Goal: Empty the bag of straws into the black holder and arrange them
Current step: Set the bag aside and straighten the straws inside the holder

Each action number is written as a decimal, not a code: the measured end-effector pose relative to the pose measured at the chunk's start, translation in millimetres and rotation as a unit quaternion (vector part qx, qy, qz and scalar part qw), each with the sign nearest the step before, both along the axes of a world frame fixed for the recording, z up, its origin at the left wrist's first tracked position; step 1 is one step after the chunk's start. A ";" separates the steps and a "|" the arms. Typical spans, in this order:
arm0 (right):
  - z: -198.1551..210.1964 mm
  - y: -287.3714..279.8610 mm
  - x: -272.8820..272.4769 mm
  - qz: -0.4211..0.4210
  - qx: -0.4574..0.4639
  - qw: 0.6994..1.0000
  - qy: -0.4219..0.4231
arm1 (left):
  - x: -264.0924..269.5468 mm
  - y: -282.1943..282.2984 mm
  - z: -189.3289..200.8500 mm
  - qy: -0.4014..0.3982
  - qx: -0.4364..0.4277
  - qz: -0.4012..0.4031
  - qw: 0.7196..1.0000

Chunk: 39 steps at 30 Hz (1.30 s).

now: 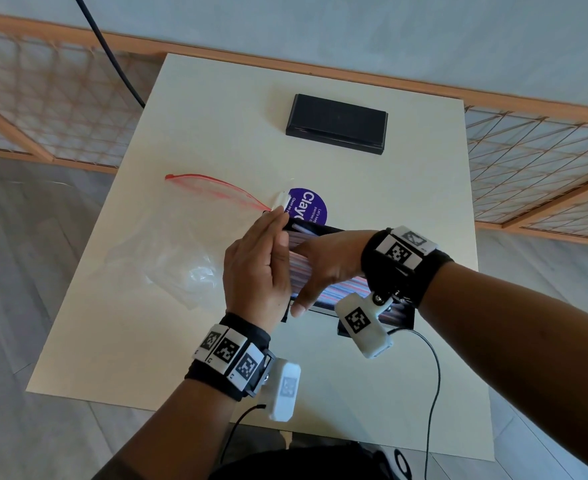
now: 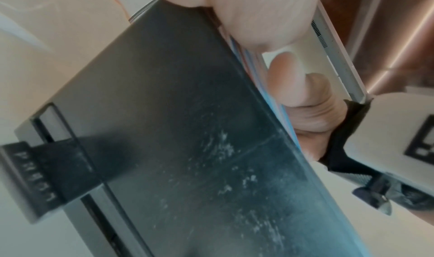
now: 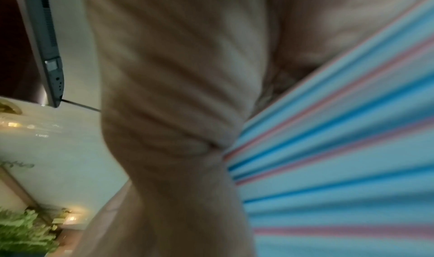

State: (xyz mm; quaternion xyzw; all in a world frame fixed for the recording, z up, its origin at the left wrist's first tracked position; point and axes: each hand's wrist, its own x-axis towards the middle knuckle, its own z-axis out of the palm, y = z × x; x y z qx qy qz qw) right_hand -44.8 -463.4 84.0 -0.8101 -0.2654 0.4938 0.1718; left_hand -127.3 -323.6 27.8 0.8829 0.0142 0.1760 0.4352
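I am gripping the left edge of the tablet [image 1: 341, 289] with my left hand [image 1: 254, 268]; my right hand [image 1: 327, 268] is clasping across its striped face, thumb underneath.

left hand [image 1: 254, 268] and right hand [image 1: 323, 268] bare, forearms uncovered. Wide black fabric strap on each wrist: left band [image 1: 213, 379], right band [image 1: 424, 275]. Row of white blocks with black square fiducial markers on top: left tiles [image 1: 230, 353] show three, right tiles [image 1: 403, 247] two. Rounded white camera pod on each wrist, marker printed on it: left housing [image 1: 285, 389], right housing [image 1: 363, 323]. Right one hangs off a black bracket [image 1: 394, 292] with a silver screw [image 1: 378, 298]. Thin black leads: left cable [image 1: 232, 429], right cable [image 1: 436, 386]. Dark garment [image 1: 303, 462] at the bottom edge
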 end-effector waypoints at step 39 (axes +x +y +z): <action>12.0 5.6 -2.8 0.007 0.003 1.000 -0.003 | -14.6 7.8 -11.8 -0.023 0.127 -0.041 0.991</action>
